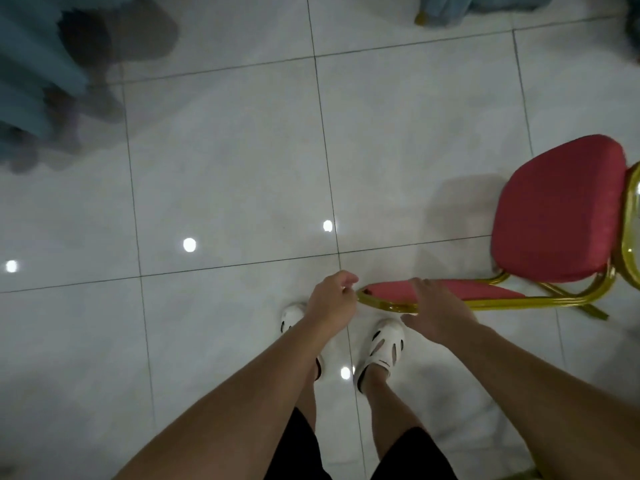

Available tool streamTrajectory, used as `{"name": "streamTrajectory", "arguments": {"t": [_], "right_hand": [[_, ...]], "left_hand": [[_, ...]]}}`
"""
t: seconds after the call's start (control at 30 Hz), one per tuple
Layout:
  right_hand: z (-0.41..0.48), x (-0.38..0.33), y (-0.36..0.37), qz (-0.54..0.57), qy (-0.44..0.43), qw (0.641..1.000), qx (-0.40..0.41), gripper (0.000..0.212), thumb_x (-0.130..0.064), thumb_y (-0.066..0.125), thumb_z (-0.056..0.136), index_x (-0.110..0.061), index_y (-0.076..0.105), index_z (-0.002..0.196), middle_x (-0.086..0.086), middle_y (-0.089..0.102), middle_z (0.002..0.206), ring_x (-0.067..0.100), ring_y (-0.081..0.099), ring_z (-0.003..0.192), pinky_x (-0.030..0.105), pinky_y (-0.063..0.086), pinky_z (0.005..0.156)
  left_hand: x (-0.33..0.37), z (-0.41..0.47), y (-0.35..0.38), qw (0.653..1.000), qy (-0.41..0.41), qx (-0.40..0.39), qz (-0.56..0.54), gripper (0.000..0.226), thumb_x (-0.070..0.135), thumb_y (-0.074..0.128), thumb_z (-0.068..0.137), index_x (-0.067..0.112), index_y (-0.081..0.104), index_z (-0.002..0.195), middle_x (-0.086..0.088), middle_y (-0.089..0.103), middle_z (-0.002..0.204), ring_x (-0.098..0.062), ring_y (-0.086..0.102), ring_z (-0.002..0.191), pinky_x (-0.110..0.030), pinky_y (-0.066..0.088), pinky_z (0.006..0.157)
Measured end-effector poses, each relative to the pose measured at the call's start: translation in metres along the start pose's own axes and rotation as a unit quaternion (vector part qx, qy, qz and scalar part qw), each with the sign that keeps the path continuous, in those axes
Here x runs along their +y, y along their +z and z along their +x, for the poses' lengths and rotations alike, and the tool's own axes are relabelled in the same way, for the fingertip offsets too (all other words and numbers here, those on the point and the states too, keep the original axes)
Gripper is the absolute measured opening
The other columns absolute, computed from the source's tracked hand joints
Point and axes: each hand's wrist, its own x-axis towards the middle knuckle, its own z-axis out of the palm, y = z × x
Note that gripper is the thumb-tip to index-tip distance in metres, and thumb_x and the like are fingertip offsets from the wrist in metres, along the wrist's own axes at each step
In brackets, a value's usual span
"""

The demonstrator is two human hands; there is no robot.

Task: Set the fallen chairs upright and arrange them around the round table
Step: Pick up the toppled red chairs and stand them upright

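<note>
Both forearms reach down past white shoes (381, 344) to the fallen chair (557, 209). It lies on its back on the tiled floor (225, 168) at near right, red seat raised and backrest (485, 292) flat toward the person. The right hand (438, 306) spreads wide over the backrest's gold rim, not closed. The left hand (332, 299) curls loosely at the rim's end; whether it has a grip I cannot tell. The metal frame looks stiff, smooth and fairly light, so the top rail, taken two-handed, seems the best hold.
</note>
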Motion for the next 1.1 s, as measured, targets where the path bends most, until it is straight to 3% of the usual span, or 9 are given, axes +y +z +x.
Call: {"name": "streamTrajectory", "arguments": {"t": [0.1, 0.3, 0.5, 0.63, 0.67, 0.73, 0.8, 0.93, 1.1], "right_hand": [[0.029, 0.002, 0.022, -0.023, -0.011, 1.000, -0.004, 0.066, -0.038, 0.074, 0.090, -0.015, 0.042, 0.143, 0.005, 0.057, 0.134, 0.027, 0.057, 0.122, 0.040, 0.054, 0.094], [0.076, 0.009, 0.059, -0.140, -0.013, 0.990, -0.014, 0.075, -0.047, 0.074, 0.086, -0.014, 0.038, 0.143, 0.006, 0.051, 0.141, 0.026, 0.052, 0.130, 0.040, 0.050, 0.101], [0.117, 0.029, 0.087, -0.129, -0.038, 0.990, -0.034, 0.080, -0.050, 0.075, 0.085, -0.017, 0.039, 0.148, 0.005, 0.049, 0.146, 0.028, 0.050, 0.133, 0.042, 0.050, 0.100], [0.139, 0.040, 0.116, -0.225, -0.049, 0.973, -0.032, 0.069, -0.048, 0.070, 0.089, -0.019, 0.044, 0.147, 0.005, 0.053, 0.144, 0.028, 0.048, 0.136, 0.046, 0.036, 0.115], [0.144, 0.041, 0.122, -0.239, -0.046, 0.970, -0.026, 0.058, -0.040, 0.068, 0.090, -0.020, 0.049, 0.142, 0.004, 0.057, 0.138, 0.026, 0.052, 0.131, 0.046, 0.037, 0.114], [0.148, 0.040, 0.127, -0.220, -0.032, 0.974, -0.038, 0.035, -0.024, 0.062, 0.091, -0.024, 0.060, 0.126, 0.001, 0.064, 0.115, 0.023, 0.062, 0.106, 0.038, 0.050, 0.090], [0.146, 0.039, 0.128, -0.185, -0.030, 0.981, -0.051, 0.027, -0.017, 0.059, 0.093, -0.025, 0.061, 0.119, -0.002, 0.064, 0.102, 0.020, 0.062, 0.087, 0.032, 0.047, 0.071], [0.128, 0.043, 0.119, -0.170, -0.020, 0.985, -0.037, 0.027, -0.009, 0.060, 0.096, -0.020, 0.061, 0.120, 0.001, 0.064, 0.103, 0.021, 0.058, 0.084, 0.032, 0.045, 0.071], [0.082, 0.055, 0.090, -0.170, -0.008, 0.985, -0.011, 0.031, -0.006, 0.063, 0.094, -0.021, 0.062, 0.122, 0.001, 0.068, 0.105, 0.021, 0.062, 0.084, 0.031, 0.045, 0.068]], "left_hand": [[-0.018, 0.019, 0.011, 1.000, 0.016, 0.008, 0.014, 0.036, 0.017, 0.044, 0.109, 0.025, 0.059, 0.141, 0.004, 0.062, 0.143, -0.008, 0.060, 0.112, -0.012, 0.042, 0.071], [-0.055, 0.049, 0.040, 0.999, 0.037, 0.022, 0.005, 0.034, 0.022, 0.053, 0.107, 0.026, 0.057, 0.141, 0.004, 0.064, 0.137, -0.014, 0.061, 0.123, -0.035, 0.053, 0.103], [-0.088, 0.086, 0.067, 0.998, 0.047, -0.006, 0.048, 0.032, 0.033, 0.067, 0.100, 0.023, 0.067, 0.131, 0.007, 0.064, 0.133, -0.011, 0.061, 0.117, -0.025, 0.047, 0.092], [-0.102, 0.109, 0.088, 0.998, 0.045, -0.009, 0.047, 0.039, 0.026, 0.061, 0.103, 0.025, 0.057, 0.141, 0.004, 0.064, 0.134, -0.013, 0.061, 0.119, -0.028, 0.049, 0.096], [-0.104, 0.114, 0.093, 0.998, 0.046, -0.008, 0.051, 0.039, 0.023, 0.058, 0.104, 0.025, 0.056, 0.143, 0.004, 0.064, 0.134, -0.015, 0.062, 0.119, -0.031, 0.051, 0.099], [-0.107, 0.120, 0.100, 0.996, 0.052, -0.006, 0.066, 0.039, 0.020, 0.055, 0.105, 0.026, 0.055, 0.143, 0.003, 0.064, 0.133, -0.016, 0.062, 0.116, -0.035, 0.052, 0.100], [-0.106, 0.120, 0.104, 0.995, 0.057, -0.011, 0.083, 0.038, 0.020, 0.055, 0.105, 0.025, 0.055, 0.143, 0.002, 0.064, 0.133, -0.016, 0.062, 0.115, -0.035, 0.053, 0.100], [-0.098, 0.109, 0.108, 0.991, 0.063, -0.034, 0.114, 0.035, 0.025, 0.056, 0.105, 0.024, 0.058, 0.140, 0.001, 0.064, 0.135, -0.018, 0.062, 0.118, -0.037, 0.053, 0.101], [-0.072, 0.082, 0.081, 0.993, 0.068, 0.009, 0.094, 0.031, 0.026, 0.053, 0.107, 0.021, 0.063, 0.136, 0.004, 0.066, 0.135, -0.015, 0.063, 0.120, -0.026, 0.047, 0.097]]}}
